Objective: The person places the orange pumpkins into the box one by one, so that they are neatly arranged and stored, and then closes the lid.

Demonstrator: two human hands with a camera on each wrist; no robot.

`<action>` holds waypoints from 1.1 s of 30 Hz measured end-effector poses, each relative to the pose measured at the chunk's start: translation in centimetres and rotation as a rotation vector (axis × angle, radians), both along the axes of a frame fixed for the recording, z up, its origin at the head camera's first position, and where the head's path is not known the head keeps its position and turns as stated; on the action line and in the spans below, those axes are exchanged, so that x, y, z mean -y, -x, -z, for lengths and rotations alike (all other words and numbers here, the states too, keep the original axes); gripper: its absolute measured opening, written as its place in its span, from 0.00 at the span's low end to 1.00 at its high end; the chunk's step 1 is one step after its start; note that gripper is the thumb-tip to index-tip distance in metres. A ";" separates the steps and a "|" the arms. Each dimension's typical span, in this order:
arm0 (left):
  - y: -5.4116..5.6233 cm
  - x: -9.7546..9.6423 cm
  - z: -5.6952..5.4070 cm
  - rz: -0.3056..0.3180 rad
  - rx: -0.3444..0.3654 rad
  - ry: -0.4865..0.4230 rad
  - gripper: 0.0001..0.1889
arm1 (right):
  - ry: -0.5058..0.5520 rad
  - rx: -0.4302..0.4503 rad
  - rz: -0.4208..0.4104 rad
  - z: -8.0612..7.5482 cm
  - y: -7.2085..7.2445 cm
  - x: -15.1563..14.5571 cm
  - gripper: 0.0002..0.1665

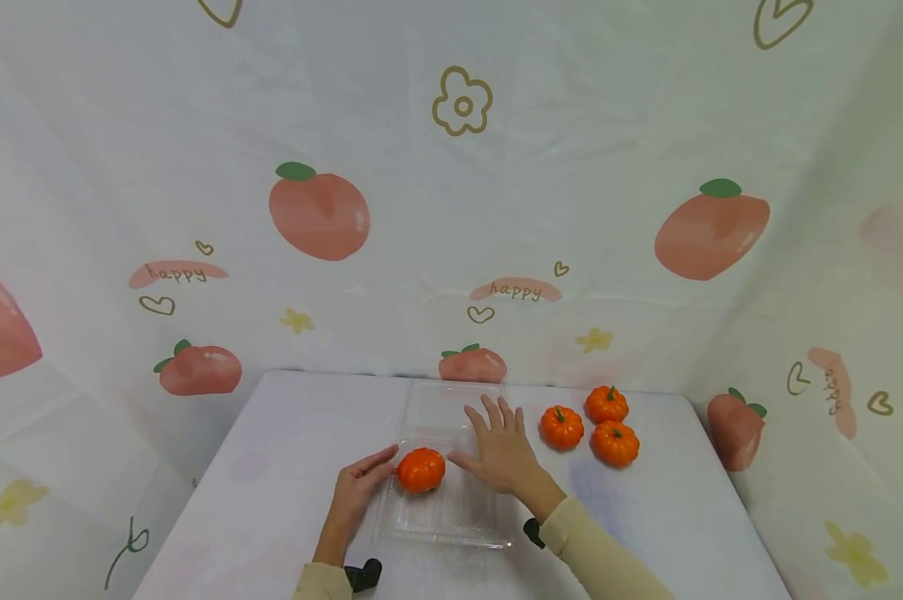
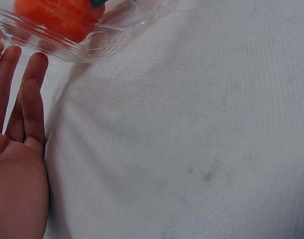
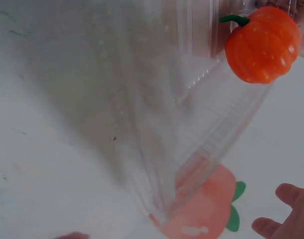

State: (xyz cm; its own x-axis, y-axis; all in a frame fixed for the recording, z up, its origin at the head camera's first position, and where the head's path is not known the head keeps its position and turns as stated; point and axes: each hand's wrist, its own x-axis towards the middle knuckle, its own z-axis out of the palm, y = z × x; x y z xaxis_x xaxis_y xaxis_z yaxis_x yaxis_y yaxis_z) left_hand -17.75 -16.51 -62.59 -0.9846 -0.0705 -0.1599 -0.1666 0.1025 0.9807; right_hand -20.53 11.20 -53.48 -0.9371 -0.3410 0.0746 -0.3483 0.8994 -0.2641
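A clear plastic clamshell box (image 1: 451, 527) lies with its lid (image 1: 439, 406) folded open toward the back wall. One small orange toy pumpkin (image 1: 421, 470) is in its left part; the green stem shows in the right wrist view, where the pumpkin (image 3: 263, 46) appears at the upper right. My left hand (image 1: 356, 500) is at the box's left side. In the left wrist view its fingers (image 2: 36, 67) are fairly straight beside the ribbed wall. Over the box's right side is my right hand (image 1: 505, 454), fingers spread and holding nothing.
Three more orange pumpkins stand grouped at the back right of the table: a near-left one (image 1: 561, 428), a rear one (image 1: 606, 405) and a front one (image 1: 614, 443). A white cloth (image 1: 391, 300) printed with fruit hangs behind the table and at both sides.
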 end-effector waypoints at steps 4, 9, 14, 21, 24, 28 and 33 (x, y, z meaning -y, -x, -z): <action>0.0 0.0 0.0 -0.002 0.000 -0.017 0.20 | 0.002 0.009 0.029 0.4 0.0 -0.8 0.52; 0.1 0.0 -0.1 0.003 0.002 -0.026 0.21 | -0.014 0.011 0.059 0.4 -0.1 -1.9 0.52; 0.1 0.0 -0.2 -0.001 0.008 -0.015 0.20 | -0.014 -0.027 0.088 0.5 0.1 -3.2 0.51; 0.1 0.1 0.0 -0.007 0.025 -0.009 0.21 | 0.028 -0.030 0.160 1.2 0.3 -5.3 0.51; 0.0 0.1 0.2 -0.006 0.015 -0.022 0.21 | 0.056 -0.045 0.179 1.7 0.4 -6.3 0.51; 0.0 0.1 0.2 0.004 0.006 -0.026 0.21 | 0.049 -0.076 0.193 2.4 0.6 -7.7 0.52; 0.1 0.0 0.0 0.008 0.011 -0.033 0.21 | 0.030 -0.077 0.221 3.0 0.9 -9.3 0.54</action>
